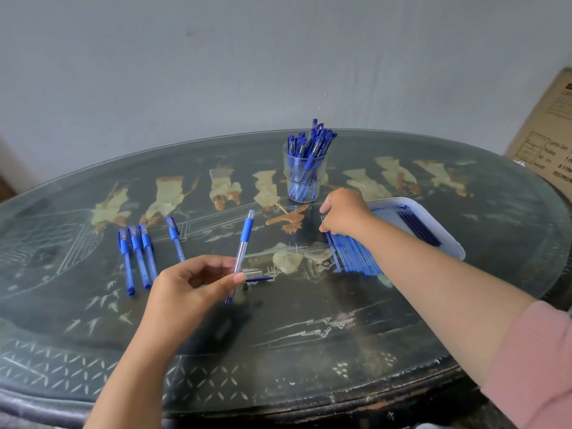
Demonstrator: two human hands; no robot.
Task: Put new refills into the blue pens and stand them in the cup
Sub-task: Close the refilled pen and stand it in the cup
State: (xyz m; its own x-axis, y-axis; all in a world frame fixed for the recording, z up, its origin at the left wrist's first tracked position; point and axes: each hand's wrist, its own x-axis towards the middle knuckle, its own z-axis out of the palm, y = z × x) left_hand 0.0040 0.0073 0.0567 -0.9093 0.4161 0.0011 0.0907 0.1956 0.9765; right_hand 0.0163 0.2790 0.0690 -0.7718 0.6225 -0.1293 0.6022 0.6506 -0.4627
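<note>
Our left hand (192,283) pinches a clear-barrelled blue pen (244,239) above the glossy dark table (278,335). Our right hand (343,212) curls onto thin blue plastic refills (356,255); whether it grips one, we cannot tell. The clear glass cup (288,168) stands beyond.

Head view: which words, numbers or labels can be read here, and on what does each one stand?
"Carton Dim": cardboard box, in the printed table at the right frame edge.
"0.119": same box, lower down, cut off by the frame.
"955799": same box, lowest line, cut off.
Other lines on the box: too blurred to read.
Print on the pens in the cup: too small to read.
</note>
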